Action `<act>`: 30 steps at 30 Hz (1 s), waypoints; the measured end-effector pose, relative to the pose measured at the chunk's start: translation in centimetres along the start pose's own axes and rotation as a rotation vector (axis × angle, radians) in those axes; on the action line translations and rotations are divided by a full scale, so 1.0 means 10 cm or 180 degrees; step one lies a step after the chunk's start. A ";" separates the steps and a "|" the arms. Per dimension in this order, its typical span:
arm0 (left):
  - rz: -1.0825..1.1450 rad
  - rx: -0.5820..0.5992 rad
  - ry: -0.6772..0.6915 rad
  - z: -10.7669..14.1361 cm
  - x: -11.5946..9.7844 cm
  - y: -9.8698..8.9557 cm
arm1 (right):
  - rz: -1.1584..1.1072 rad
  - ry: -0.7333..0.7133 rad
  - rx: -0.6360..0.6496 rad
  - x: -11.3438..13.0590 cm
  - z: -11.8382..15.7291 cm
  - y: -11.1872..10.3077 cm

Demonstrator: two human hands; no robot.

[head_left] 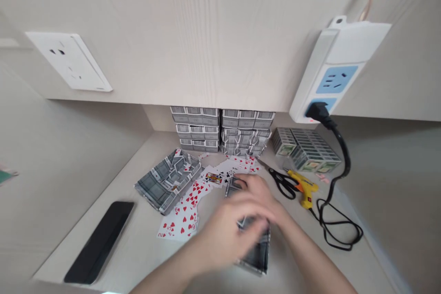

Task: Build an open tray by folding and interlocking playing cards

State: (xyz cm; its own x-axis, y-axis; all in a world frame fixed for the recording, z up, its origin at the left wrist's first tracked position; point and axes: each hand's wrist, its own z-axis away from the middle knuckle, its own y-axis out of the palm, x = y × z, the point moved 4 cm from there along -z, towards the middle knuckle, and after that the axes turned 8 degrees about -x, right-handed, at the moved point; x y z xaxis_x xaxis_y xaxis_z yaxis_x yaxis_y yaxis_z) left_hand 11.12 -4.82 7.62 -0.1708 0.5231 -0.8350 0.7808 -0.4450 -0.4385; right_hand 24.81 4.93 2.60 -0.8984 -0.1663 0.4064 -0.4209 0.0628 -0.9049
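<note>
A long grey box [257,255] folded from patterned playing cards lies at the front centre. My right hand [257,190] is curled round its far part, with the fingers at the far left edge. Over the middle of the box is my left hand [230,234], smeared by motion; whether it grips anything is unclear. Both hands hide much of the box. Left of them, a wider open card box [167,183] with card dividers inside rests partly on loose playing cards [184,218] that lie face up.
Card boxes [200,131] are stacked at the back, beside packed card decks [306,147]. Black scissors [285,183], a yellow glue gun [306,188] and its looping cord are at right. A black phone [99,241] lies at left. A power strip [339,69] hangs above.
</note>
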 end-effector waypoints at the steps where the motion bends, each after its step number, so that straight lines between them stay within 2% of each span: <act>1: -0.0374 -0.0456 -0.0237 -0.25 0.15 -0.14 | -0.0023 -0.0023 -0.0032 0.00 0.00 -0.01; 3: -0.0855 -0.0993 -0.0531 -0.59 0.50 -0.30 | -0.0045 -0.0046 -0.0118 0.01 0.00 -0.02; 6: -0.0518 -0.0860 -0.1009 -0.73 1.04 -0.26 | -0.0040 -0.0029 -0.0158 -0.01 0.00 -0.01; 9: 0.0113 -0.0786 -0.1029 -0.69 1.31 -0.12 | -0.0088 -0.0069 -0.0233 -0.03 0.00 -0.01; 12: 0.0359 -0.1160 -0.1112 -0.65 1.37 -0.07 | -0.0114 -0.0089 -0.0248 -0.05 0.00 0.00; 16: 0.0251 -0.1617 -0.1267 -0.64 1.38 -0.06 | 0.0004 -0.0045 -0.0161 -0.06 -0.01 0.01; 24: -0.0202 -0.1770 -0.1221 -0.66 1.40 -0.14 | -0.0033 -0.0023 -0.0183 -0.11 0.00 0.00; 27: -0.0113 -0.1809 -0.1292 -0.62 1.46 -0.20 | -0.0082 -0.0012 -0.0248 -0.17 0.01 -0.01; 30: 0.0040 -0.1714 -0.1188 -0.61 1.49 -0.20 | -0.0141 -0.0060 -0.0325 -0.21 0.01 -0.01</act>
State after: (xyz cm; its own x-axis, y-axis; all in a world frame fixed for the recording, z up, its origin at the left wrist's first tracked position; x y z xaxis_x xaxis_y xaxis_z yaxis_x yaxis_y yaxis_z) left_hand 10.71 8.26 -1.90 -0.2811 0.1898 -0.9407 0.9593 0.0275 -0.2811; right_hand 26.77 5.15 1.78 -0.8765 -0.1896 0.4424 -0.4716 0.1546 -0.8681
